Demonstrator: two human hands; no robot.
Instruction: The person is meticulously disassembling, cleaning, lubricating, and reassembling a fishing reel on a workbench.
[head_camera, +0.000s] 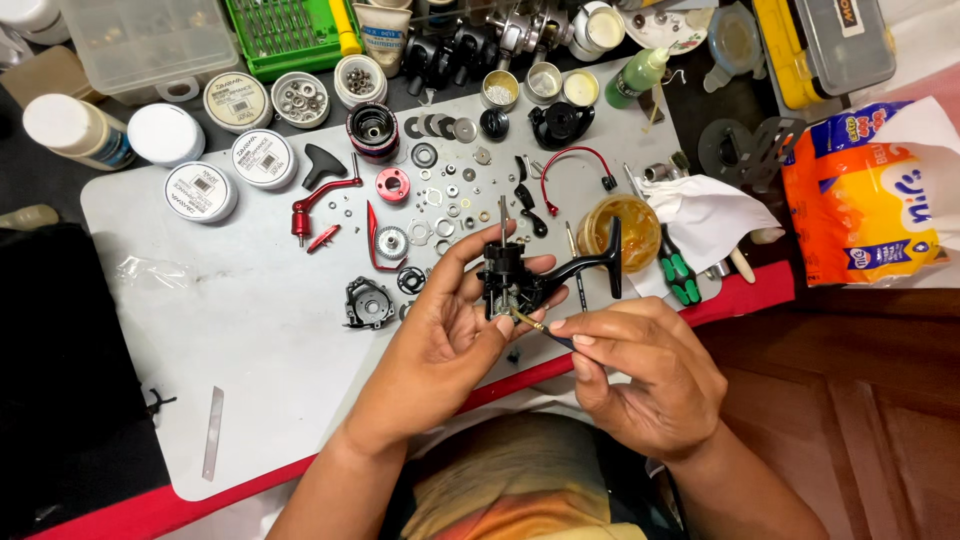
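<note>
My left hand holds a black fishing reel body above the grey work mat, fingers wrapped around its left side; a thin shaft sticks up from its top and a curved black foot extends right. My right hand pinches a small brush with a thin brass-coloured ferrule, its tip touching the lower part of the reel body.
Loose washers, gears and small parts lie spread on the mat behind the hands, with a red handle arm, a black side plate and white round tubs. An amber grease jar and crumpled tissue sit right; an orange bag farther right.
</note>
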